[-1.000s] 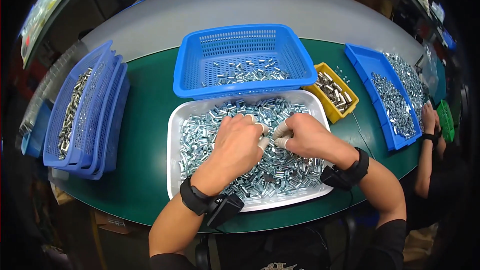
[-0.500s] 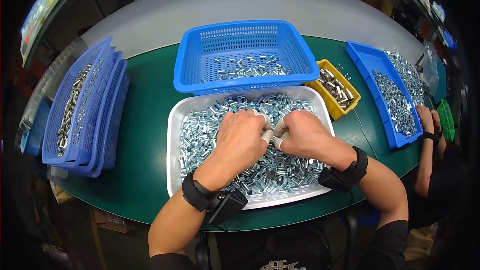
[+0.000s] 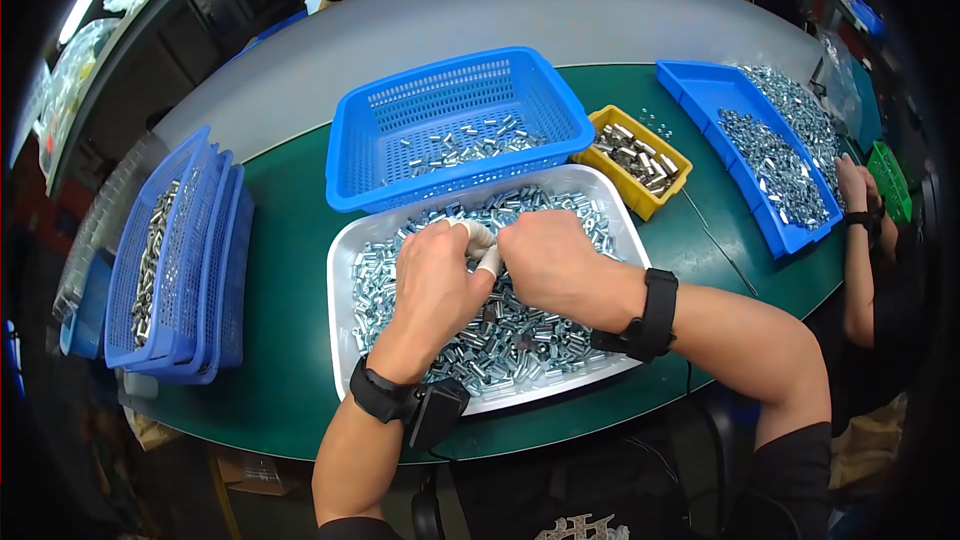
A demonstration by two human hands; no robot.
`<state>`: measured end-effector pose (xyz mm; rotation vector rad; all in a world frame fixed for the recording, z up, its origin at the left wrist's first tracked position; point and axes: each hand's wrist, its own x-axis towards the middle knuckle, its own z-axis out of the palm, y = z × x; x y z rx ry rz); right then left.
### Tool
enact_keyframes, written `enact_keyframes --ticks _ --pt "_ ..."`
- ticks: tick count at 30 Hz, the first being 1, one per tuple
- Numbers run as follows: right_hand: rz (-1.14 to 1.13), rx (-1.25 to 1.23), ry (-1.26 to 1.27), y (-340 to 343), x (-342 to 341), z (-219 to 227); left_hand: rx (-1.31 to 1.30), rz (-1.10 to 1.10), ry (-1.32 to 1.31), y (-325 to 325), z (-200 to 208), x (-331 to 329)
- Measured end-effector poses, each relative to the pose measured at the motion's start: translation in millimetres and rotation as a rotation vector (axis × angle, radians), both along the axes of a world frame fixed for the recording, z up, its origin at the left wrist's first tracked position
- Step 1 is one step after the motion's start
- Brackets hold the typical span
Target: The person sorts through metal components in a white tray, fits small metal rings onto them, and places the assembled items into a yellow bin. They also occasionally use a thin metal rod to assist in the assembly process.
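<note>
Metal cylinders (image 3: 515, 340) are noted on the green desk (image 3: 285, 240), heaped in a white tray (image 3: 341, 315). Beyond it I observe a blue perforated basket (image 3: 450, 90), thinly scattered with similar pieces, and just beside that a smaller yellow bin (image 3: 656, 198). Left hand (image 3: 435, 265) and right hand (image 3: 560, 258) meet closely over the heap. Left grip: fingers curled, contents undeterminable. Right grip: fingers hidden, state cannot be told.

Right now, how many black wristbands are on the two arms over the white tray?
2. One wristband is on the left arm, the other wristband on the right arm, both at the wrist. Both are in view.
</note>
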<state>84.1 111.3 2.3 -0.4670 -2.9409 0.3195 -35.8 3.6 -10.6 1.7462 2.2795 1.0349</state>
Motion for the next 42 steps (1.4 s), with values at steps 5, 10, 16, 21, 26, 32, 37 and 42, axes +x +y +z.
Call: enact_keyframes --ticks 5,10,16,21,26,32,37,42 --pt "-0.089 -0.108 0.056 8 24 8 0.030 -0.047 -0.115 2 4 6" --pt "-0.141 -0.734 0.257 6 76 29 0.148 -0.310 -0.366 -3 16 20" --pt "-0.186 -1.113 0.546 0 105 1 0.152 -0.510 -0.350 0 17 33" --pt "-0.101 -1.105 0.533 5 114 -12 0.189 -0.566 -0.258 3 11 37" --pt "-0.011 -1.026 0.493 8 117 -12 0.163 -0.569 -0.126 1 16 42" --pt "0.043 -0.931 0.499 8 119 -22 0.087 -0.595 -0.177 1 14 40" --pt "0.121 -0.804 0.490 9 118 -24 -0.036 -0.583 -0.230 1 15 37" --pt "0.143 -0.818 0.443 8 118 -23 -0.084 -0.581 -0.205 1 13 31"
